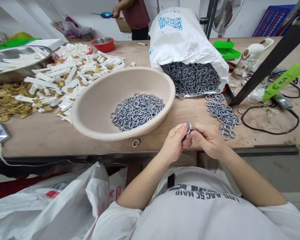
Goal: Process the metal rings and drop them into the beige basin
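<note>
My left hand (175,141) and my right hand (208,140) meet at the table's front edge, both pinched on a small metal ring (189,127) held between the fingertips. Just left of them a single ring (136,143) lies on the wood. A beige bowl (95,100) in front of me holds a heap of metal rings (137,110). To the right, loose rings (223,115) trail out of a white sack (182,36) lying on its side, its mouth full of rings (191,78).
White strips (72,71) and gold pieces (7,101) cover the table's left part beside a steel basin (17,66). A black bar (267,63), cables (267,128), a bottle and a green tray (226,50) crowd the right. Another person (135,15) stands behind. Plastic bags (52,203) sit below.
</note>
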`<state>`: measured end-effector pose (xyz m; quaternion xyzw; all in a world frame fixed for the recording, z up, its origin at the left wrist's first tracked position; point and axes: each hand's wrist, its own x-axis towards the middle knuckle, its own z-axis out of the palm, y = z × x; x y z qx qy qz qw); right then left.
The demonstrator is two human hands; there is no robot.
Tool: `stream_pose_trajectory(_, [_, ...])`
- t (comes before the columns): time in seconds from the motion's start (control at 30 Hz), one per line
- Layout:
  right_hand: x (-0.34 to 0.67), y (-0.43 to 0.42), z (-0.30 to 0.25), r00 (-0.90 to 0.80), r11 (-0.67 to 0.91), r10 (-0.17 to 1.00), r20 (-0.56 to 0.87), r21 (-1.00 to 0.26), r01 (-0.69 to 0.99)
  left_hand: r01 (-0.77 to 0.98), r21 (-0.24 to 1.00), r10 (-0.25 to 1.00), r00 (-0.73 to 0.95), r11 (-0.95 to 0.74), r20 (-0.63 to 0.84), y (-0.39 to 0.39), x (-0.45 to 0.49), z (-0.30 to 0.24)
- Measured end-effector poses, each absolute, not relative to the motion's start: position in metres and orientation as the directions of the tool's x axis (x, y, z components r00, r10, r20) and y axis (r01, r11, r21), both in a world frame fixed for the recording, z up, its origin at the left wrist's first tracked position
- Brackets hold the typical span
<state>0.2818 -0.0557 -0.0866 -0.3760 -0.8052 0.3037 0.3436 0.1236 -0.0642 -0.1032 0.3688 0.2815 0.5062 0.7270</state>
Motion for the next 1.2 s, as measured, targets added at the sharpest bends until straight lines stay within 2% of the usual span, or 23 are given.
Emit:
stream_pose_trajectory(0.07, [0.281,-0.048,-0.095,-0.432,0.492,0.842,0.324,-0.79,0.366,-0.495,0.839,0.926,0.375,0.224,-0.026,-0.069,0.122,-0.106])
stream_pose_trajectory(0.13, [0.284,-0.031,-0.103,-0.274,0.437,0.896,0.349,-0.802,0.407,-0.409,0.874,0.86,0.51,0.262,-0.019,-0.076,0.122,-0.106])
stream_pose_trajectory(0.2, [0.296,-0.005,-0.108,-0.115,0.36,0.926,0.358,-0.755,0.549,-0.344,0.896,0.786,0.618,0.281,-0.009,-0.084,0.119,-0.103])
stream_pose_trajectory(0.23, [0.304,0.01,-0.108,-0.085,0.319,0.932,0.351,-0.69,0.65,-0.345,0.9,0.79,0.613,0.266,0.002,-0.086,0.116,-0.099])
stream_pose_trajectory(0.33, [0.336,0.061,-0.105,0.001,0.114,0.958,0.287,-0.383,0.917,-0.327,0.944,0.931,0.356,0.038,0.086,-0.084,0.095,-0.078])
stream_pose_trajectory(0.4, [0.354,0.09,-0.104,0.06,-0.012,0.969,0.239,-0.198,0.98,-0.13,0.964,0.962,0.114,-0.232,0.247,-0.075,0.073,-0.058])
stream_pose_trajectory(0.47, [0.363,0.109,-0.107,0.119,-0.106,0.978,0.173,-0.086,0.991,0.218,0.883,0.892,-0.09,-0.416,0.442,-0.063,0.049,-0.04])
stream_pose_trajectory(0.5, [0.363,0.115,-0.109,0.138,-0.131,0.98,0.144,-0.052,0.99,0.416,0.808,0.849,-0.14,-0.417,0.51,-0.057,0.038,-0.034])
stream_pose_trajectory(0.57, [0.358,0.117,-0.116,0.112,-0.11,0.986,0.12,-0.021,0.994,0.741,0.624,0.829,-0.17,-0.249,0.532,-0.046,0.018,-0.026])
stream_pose_trajectory(0.63, [0.349,0.112,-0.123,-0.01,0.012,0.99,0.141,-0.014,1.0,0.902,0.43,0.867,-0.189,-0.031,0.46,-0.036,0.006,-0.024])
stream_pose_trajectory(0.73, [0.339,0.103,-0.127,-0.176,0.183,0.969,0.173,-0.027,0.983,0.965,0.236,0.914,-0.194,0.113,0.356,-0.027,-0.001,-0.027])
stream_pose_trajectory(0.8, [0.338,0.102,-0.127,-0.181,0.19,0.968,0.176,-0.033,0.981,0.98,0.161,0.928,-0.164,0.116,0.335,-0.026,-0.001,-0.027])
stream_pose_trajectory(0.87, [0.337,0.102,-0.126,-0.168,0.174,0.974,0.151,-0.026,0.984,0.987,0.137,0.916,-0.129,0.082,0.38,-0.029,0.003,-0.027])
stream_pose_trajectory(0.93, [0.335,0.101,-0.125,-0.183,0.186,0.976,0.115,-0.015,0.982,0.982,0.186,0.86,-0.086,-0.011,0.502,-0.037,0.013,-0.029])
stream_pose_trajectory(1.03, [0.33,0.094,-0.125,-0.213,0.217,0.969,0.122,-0.025,0.976,0.889,0.283,0.758,0.102,-0.36,0.644,-0.053,0.041,-0.044])
stream_pose_trajectory(1.1, [0.328,0.088,-0.125,-0.229,0.242,0.961,0.155,-0.068,0.968,0.743,0.329,0.732,0.306,-0.583,0.608,-0.057,0.066,-0.063])
stream_pose_trajectory(1.13, [0.328,0.084,-0.125,-0.235,0.254,0.957,0.173,-0.099,0.962,0.697,0.359,0.742,0.375,-0.621,0.556,-0.053,0.08,-0.075])
stream_pose_trajectory(1.2, [0.329,0.077,-0.125,-0.228,0.261,0.954,0.196,-0.162,0.952,0.707,0.404,0.801,0.408,-0.581,0.438,-0.035,0.106,-0.1])
